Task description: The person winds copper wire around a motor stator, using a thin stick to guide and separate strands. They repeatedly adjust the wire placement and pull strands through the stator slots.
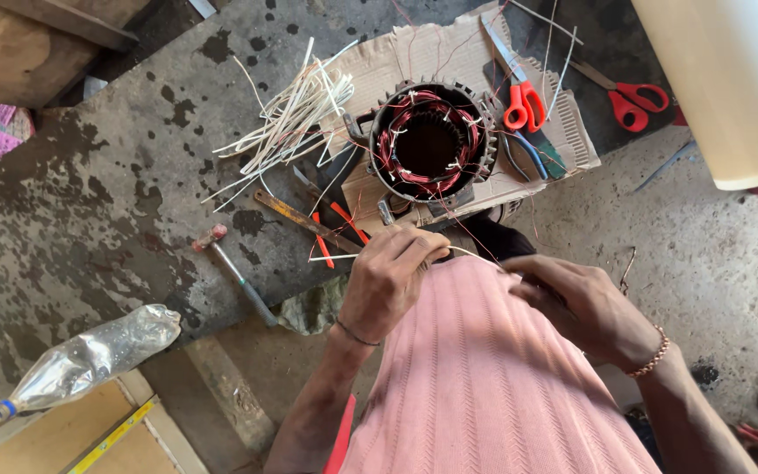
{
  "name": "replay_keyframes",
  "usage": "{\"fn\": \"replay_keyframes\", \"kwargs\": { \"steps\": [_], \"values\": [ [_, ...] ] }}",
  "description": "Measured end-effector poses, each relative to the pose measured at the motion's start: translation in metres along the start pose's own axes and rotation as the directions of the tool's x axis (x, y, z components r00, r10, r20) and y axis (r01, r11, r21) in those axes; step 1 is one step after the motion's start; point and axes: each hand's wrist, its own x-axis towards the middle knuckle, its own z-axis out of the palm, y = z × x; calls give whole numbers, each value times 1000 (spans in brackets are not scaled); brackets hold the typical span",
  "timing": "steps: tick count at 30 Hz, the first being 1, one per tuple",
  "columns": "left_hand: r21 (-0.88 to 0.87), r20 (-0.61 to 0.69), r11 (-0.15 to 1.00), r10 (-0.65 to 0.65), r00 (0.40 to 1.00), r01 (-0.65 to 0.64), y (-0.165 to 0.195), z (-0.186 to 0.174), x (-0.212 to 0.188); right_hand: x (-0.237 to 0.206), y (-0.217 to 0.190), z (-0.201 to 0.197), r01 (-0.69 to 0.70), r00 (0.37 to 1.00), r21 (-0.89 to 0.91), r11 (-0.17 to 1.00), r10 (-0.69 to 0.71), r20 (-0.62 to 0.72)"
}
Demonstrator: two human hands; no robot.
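Closest to the camera, over a pink ribbed knit shirt (493, 377), the left hand (388, 281) is curled shut, fingers pinching a thin white sleeving tube (331, 258) whose end juts out leftward; the right hand (585, 307), with a beaded bracelet at the wrist, is also closed around the same tube, which runs between the two hands just above the shirt; a little farther out on the stained dark metal tabletop (89, 202) lie a small hammer with a reddish head (230, 268), a rusty flat file (304, 221) and orange-handled pliers (337, 230); a crushed clear plastic bottle (89, 355) rests at the left edge; beyond the hands a round motor stator with red copper windings (430, 140) sits on a torn sheet of cardboard (414, 53); to its left is a loose heap of white sleeving pieces (287, 123); farthest off, two red-handled scissors (524, 101) lie to the right of the stator
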Motion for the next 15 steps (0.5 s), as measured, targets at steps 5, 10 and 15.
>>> {"fn": "replay_keyframes", "kwargs": {
  "steps": [5, 10, 15],
  "values": [
    [52, 16, 998, 25, 1000, -26, -6, -5, -4, -5, 10, -1, 42, 998, -91, 995, -39, 39],
    [106, 34, 993, 56, 998, -60, -9, -5, -7, -6, 9, -2, -62, 992, -37, 997, 57, -113],
    [84, 92, 990, 103, 990, -111, -1, 8, -7, 3, 1, 15, 61, 998, -71, 996, -63, -21]
  ]
}}
